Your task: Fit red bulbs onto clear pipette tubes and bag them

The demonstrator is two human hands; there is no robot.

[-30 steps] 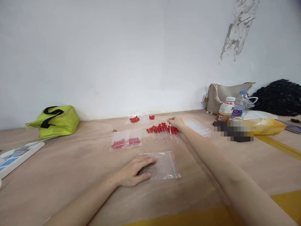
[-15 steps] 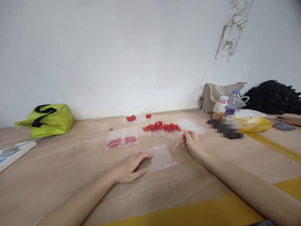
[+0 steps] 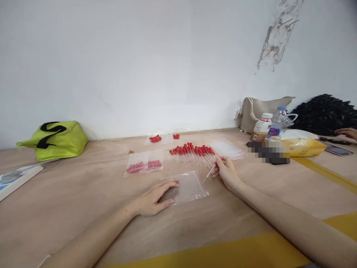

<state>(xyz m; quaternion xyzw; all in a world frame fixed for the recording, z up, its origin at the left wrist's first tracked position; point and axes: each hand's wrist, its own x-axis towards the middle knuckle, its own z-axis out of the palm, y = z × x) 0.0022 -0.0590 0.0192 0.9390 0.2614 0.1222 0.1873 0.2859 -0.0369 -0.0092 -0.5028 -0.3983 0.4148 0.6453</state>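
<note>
My left hand point(image 3: 157, 197) lies with fingers apart on the left part of a clear zip bag point(image 3: 188, 188), flat on the brown-covered table. Between the fingertips of my right hand point(image 3: 225, 172) is a dropper point(image 3: 211, 172) with a red rubber bulb and a thin clear tube. Its tip points down and left, close to the bag's red-lined opening edge. Behind the bag lies a row of similar droppers point(image 3: 192, 150), bulbs toward the wall. Filled zip bags of droppers point(image 3: 143, 162) rest to the left of that row.
Flat zip bags point(image 3: 227, 148) are stacked right of the row. Red bulbs point(image 3: 155, 138) lie near the wall. A green bag point(image 3: 61, 141) stands far left. At right are bottles point(image 3: 262, 127), a yellow tissue pack point(image 3: 305, 146), a phone point(image 3: 338, 149) and another person's hand point(image 3: 348, 133).
My right hand has shifted slightly left, bringing the dropper's tip nearer the bag's edge. My left hand stays on the bag. The other person's hand has lifted away from the phone.
</note>
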